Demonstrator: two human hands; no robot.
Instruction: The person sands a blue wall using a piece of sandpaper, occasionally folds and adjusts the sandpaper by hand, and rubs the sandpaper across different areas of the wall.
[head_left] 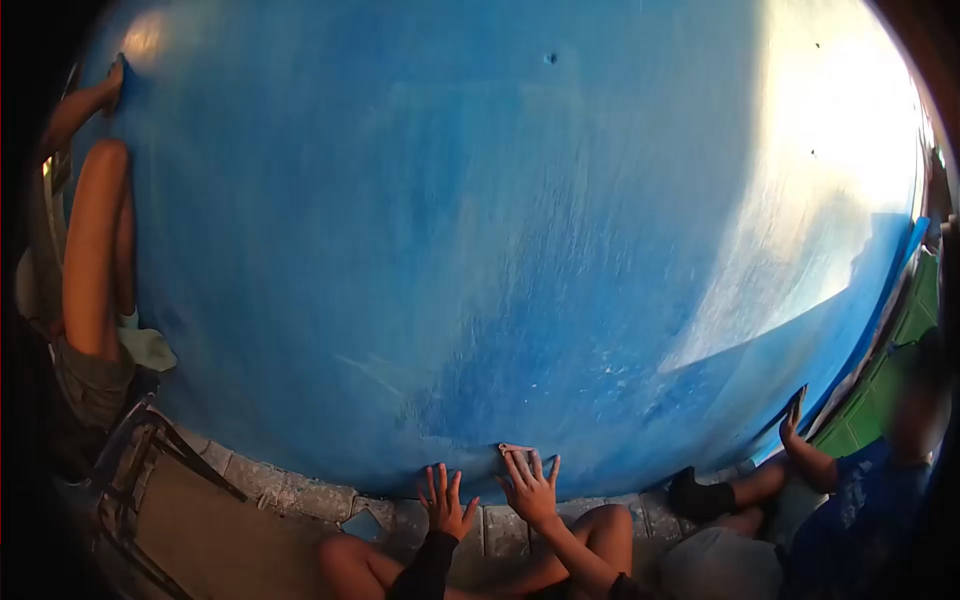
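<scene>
A large, curved blue painted surface (440, 250) fills most of the head view, with scuffs and pale scratch marks low down. My left hand (447, 502) is open, fingers spread, close to its lower edge and holding nothing. Beside it, my right hand (530, 490) presses a small tan folded piece of sandpaper (512, 447) against the blue surface. Only the top edge of that piece shows above my fingers; the rest is hidden under them.
A person at the right, in a blue shirt (865, 500), presses a dark flat piece (797, 405) on the surface. At the left, another person's bent leg (95, 245) and raised hand (115, 85) show. A metal-framed chair (150, 450) stands lower left on paving blocks (315, 497).
</scene>
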